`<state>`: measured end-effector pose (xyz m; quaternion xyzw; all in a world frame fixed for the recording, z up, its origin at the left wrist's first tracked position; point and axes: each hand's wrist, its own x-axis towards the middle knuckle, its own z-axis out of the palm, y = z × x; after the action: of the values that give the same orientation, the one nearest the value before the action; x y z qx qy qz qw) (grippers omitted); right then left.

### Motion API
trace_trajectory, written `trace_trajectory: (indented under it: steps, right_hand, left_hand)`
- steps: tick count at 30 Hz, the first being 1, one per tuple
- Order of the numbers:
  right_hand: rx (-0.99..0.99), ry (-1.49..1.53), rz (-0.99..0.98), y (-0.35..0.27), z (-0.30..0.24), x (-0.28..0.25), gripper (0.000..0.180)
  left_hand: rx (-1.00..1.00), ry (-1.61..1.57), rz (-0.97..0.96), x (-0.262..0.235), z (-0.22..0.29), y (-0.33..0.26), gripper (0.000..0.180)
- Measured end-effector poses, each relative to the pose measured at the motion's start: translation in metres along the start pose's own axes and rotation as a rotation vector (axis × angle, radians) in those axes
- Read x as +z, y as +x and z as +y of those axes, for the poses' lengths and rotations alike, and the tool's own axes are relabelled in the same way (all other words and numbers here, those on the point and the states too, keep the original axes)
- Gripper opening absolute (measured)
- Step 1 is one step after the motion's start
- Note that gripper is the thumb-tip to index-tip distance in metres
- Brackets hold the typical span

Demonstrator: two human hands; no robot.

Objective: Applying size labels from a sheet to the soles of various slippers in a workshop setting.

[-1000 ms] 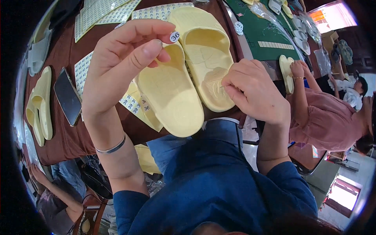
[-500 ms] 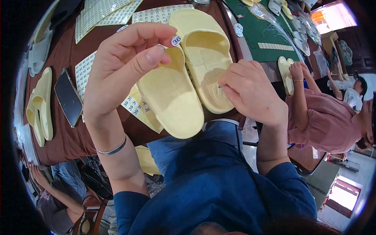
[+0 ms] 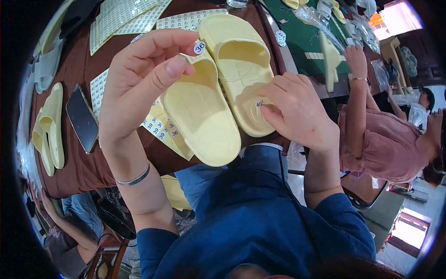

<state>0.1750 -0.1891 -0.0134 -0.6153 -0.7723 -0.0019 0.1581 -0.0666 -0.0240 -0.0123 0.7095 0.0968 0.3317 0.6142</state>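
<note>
Two pale yellow slide slippers lie side by side in front of me, the left slipper point(image 3: 202, 118) partly behind my left hand and the right slipper point(image 3: 239, 69) reaching farther back. My left hand point(image 3: 144, 79) is raised over the left slipper with curled fingers. A small round white sticker point(image 3: 200, 47) clings to its index fingertip, the thumb close below. My right hand point(image 3: 297, 107) bends over the heel of the right slipper, fingers curled in. Beside its thumb and index finger, a small printed sticker point(image 3: 259, 104) shows on the insole. Whatever those fingertips pinch is hidden.
Sticker sheets point(image 3: 186, 19) lie at the back and under my left hand on the brown tablecloth point(image 3: 83, 169). A dark phone point(image 3: 82, 118) and another pair of yellow slippers point(image 3: 52, 125) are at left. On the right, a co-worker's hand point(image 3: 355, 60) is near another slipper point(image 3: 330, 63).
My right fingers have shifted slightly off the insole sticker, so more of it shows. My left hand has drifted slightly left with its sticker. The co-worker has lifted a slipper.
</note>
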Motion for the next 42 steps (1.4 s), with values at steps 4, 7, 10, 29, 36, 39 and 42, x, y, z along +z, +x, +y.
trace_trajectory:
  steps: [4, 7, 10, 29, 36, 39, 42]
  right_hand:
    - [-0.009, 0.007, 0.025, -0.001, 0.000, -0.001, 0.011]
    - [-0.045, 0.014, 0.048, -0.004, 0.003, -0.003, 0.013]
    - [-0.059, 0.032, -0.011, -0.004, 0.002, -0.007, 0.011]
    - [-0.086, 0.063, 0.035, 0.072, -0.016, 0.021, 0.052]
    - [-0.074, 0.022, 0.147, 0.088, -0.028, 0.012, 0.022]
    - [-0.149, 0.002, 0.245, 0.099, -0.033, -0.004, 0.020]
    - [-0.150, -0.029, 0.388, 0.118, -0.040, -0.036, 0.017]
  left_hand:
    - [0.042, -0.014, 0.001, 0.000, 0.001, 0.001, 0.033]
    - [0.036, 0.005, 0.019, -0.001, 0.001, 0.001, 0.032]
    - [0.023, 0.011, 0.034, -0.001, 0.001, 0.001, 0.032]
    - [-0.158, -0.016, 0.760, -0.017, -0.037, 0.027, 0.029]
    - [-0.148, -0.158, 0.837, -0.026, -0.041, 0.020, 0.029]
    - [-0.112, -0.375, 1.024, -0.028, -0.038, 0.020, 0.026]
    - [-0.162, -0.658, 1.101, -0.033, -0.027, 0.026, 0.024]
